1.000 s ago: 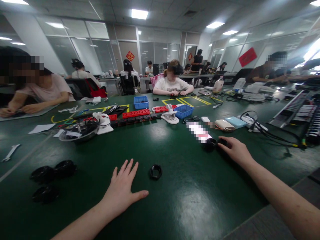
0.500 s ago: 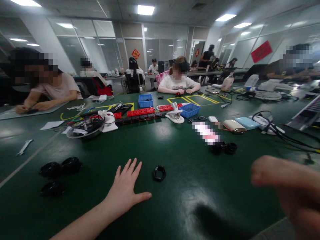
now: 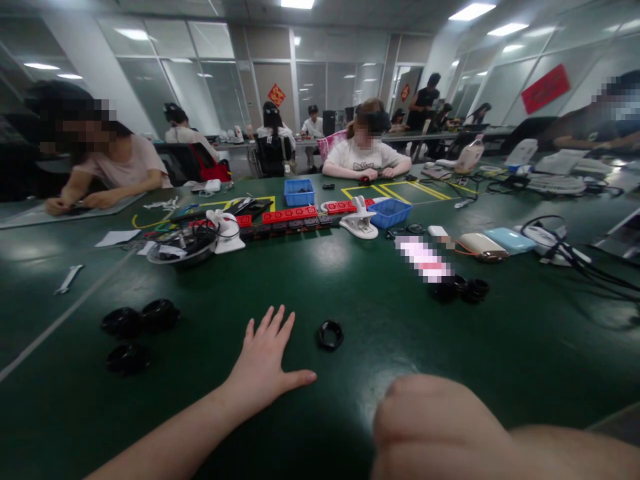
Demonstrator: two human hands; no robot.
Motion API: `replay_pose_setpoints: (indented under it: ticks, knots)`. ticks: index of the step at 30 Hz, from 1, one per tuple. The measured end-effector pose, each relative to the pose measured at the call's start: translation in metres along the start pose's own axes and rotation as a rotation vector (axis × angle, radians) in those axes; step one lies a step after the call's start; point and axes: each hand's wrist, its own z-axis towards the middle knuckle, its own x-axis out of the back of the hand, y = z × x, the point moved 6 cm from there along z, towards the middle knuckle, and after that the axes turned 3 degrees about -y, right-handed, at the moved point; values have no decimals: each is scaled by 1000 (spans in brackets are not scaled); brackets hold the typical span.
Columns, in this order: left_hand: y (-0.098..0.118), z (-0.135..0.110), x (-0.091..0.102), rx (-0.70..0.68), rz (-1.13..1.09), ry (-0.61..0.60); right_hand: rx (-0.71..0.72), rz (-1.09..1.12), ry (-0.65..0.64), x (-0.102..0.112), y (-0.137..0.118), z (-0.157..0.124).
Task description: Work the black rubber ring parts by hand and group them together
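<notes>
My left hand (image 3: 267,363) lies flat on the green table (image 3: 380,347), fingers spread, holding nothing. A small black ring (image 3: 330,334) rests just right of its fingertips, not touched. My right hand (image 3: 435,427) fills the bottom right, very close to the camera and blurred; its fingers are not visible. Two black rings (image 3: 463,290) sit farther right beside a pixelated pink-and-white object (image 3: 425,260). Three black round caps (image 3: 135,327) lie at the left.
Red power strips (image 3: 287,217), blue bins (image 3: 300,192), a white clamp (image 3: 361,223), a clear bowl with cables (image 3: 180,247), a wrench (image 3: 69,279), power banks (image 3: 493,243) and cables lie farther back. Other people sit around the table.
My right hand left the two black rings at the right and drew back close to the camera. The view shifted slightly left. My left hand stayed flat.
</notes>
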Motion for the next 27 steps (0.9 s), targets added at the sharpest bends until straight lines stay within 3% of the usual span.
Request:
replay_pose_setpoints:
  ticks: [3,5,9,13,27]
  knots:
    - [3,-2,3,4,0,-2,-148,16,-159,-28,30,34]
    - [4,-2,5,9,-5,-7,-408,-110,-176,-45,69,42]
    - [4,-2,5,8,-17,-5,-513,-208,-168,-76,111,40]
    - [3,-1,3,6,-10,2,-490,-242,-217,-90,114,37]
    - [5,-2,5,21,-4,-11,-378,-249,-331,-100,107,36]
